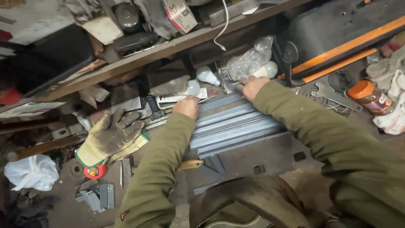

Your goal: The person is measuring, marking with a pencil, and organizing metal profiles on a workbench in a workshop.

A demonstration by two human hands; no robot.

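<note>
On the cluttered workbench, under the slanted wooden shelf (168,48), your left hand (186,106) and right hand (252,87) press down on the far ends of a stack of grey metal profiles (236,128). Both hands lie flat against the metal; whether the fingers curl around anything, you cannot tell. A worn work glove (110,137) lies left of your sleeve, white light bulbs (207,76) sit just beyond the profiles, and an orange-lidded jar (371,97) stands well to the right.
</note>
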